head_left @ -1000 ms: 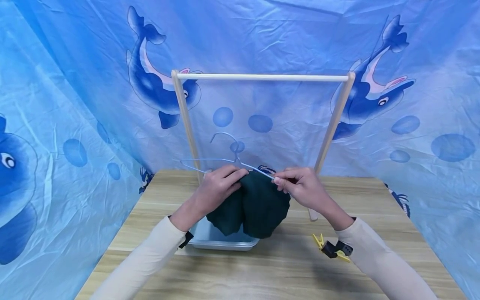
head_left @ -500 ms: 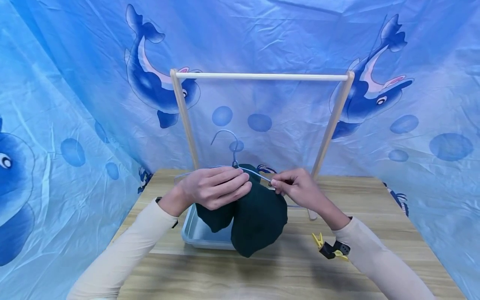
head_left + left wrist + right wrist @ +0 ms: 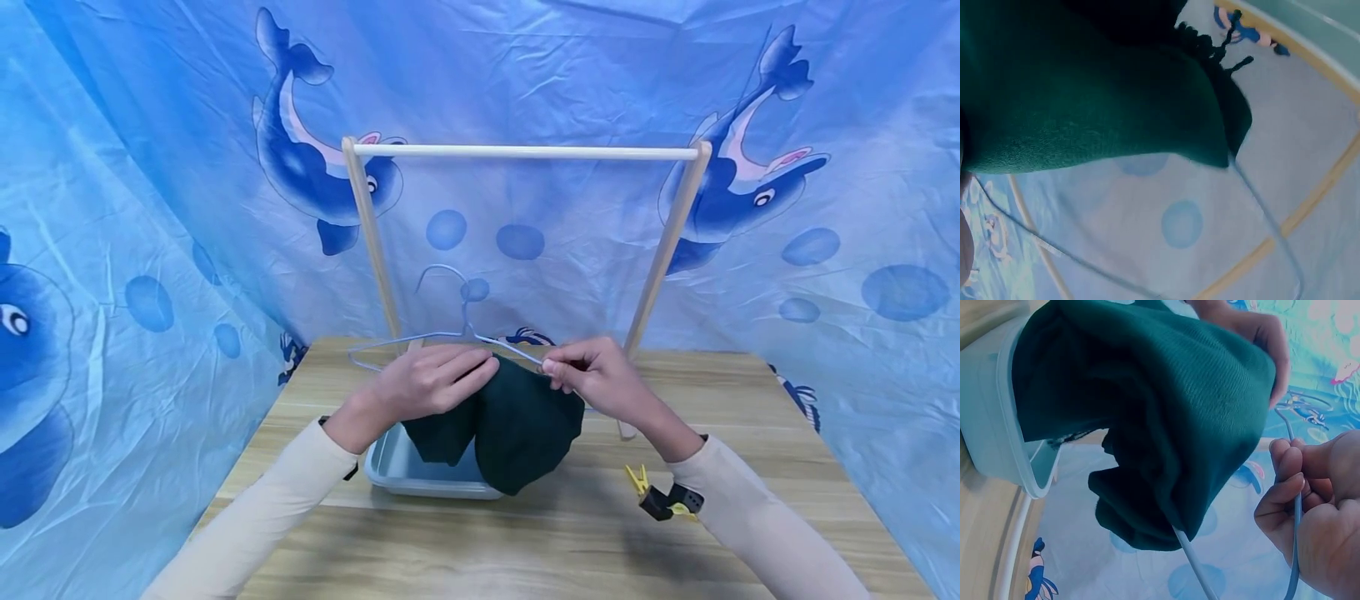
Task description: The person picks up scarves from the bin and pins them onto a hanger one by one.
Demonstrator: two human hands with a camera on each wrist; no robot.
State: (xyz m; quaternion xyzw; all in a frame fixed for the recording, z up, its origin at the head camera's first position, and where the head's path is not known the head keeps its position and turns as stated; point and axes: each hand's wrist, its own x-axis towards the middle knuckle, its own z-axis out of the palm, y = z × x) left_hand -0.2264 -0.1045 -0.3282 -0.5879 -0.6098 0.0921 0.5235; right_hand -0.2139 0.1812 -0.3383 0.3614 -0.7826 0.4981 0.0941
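Note:
A dark green scarf [image 3: 525, 425] with a fringe showing in the left wrist view drapes over the lower wire of a light blue hanger [image 3: 467, 321]. My left hand [image 3: 427, 379] grips the scarf near its upper edge, just below the hanger's neck; its fingertips are partly hidden in the cloth. The right hand [image 3: 592, 371] pinches the hanger's sloping right arm, the wire running between thumb and fingers in the right wrist view. There, the lower wire [image 3: 1194, 562] comes out of the scarf's folds. The hook points up and hangs on nothing.
A pale blue plastic tub [image 3: 431, 482] stands under the scarf. Behind it is a wooden rack with a white rail [image 3: 525, 152]. Yellow clips [image 3: 637, 481] appear by the right wrist strap. A blue dolphin-print curtain [image 3: 562, 75] surrounds the wooden table [image 3: 465, 550].
My left hand has moved slightly left and lower on the scarf. The scarf swung down and left, then partly back up. The hanger's neck shifted a little; the right hand keeps its pinch.

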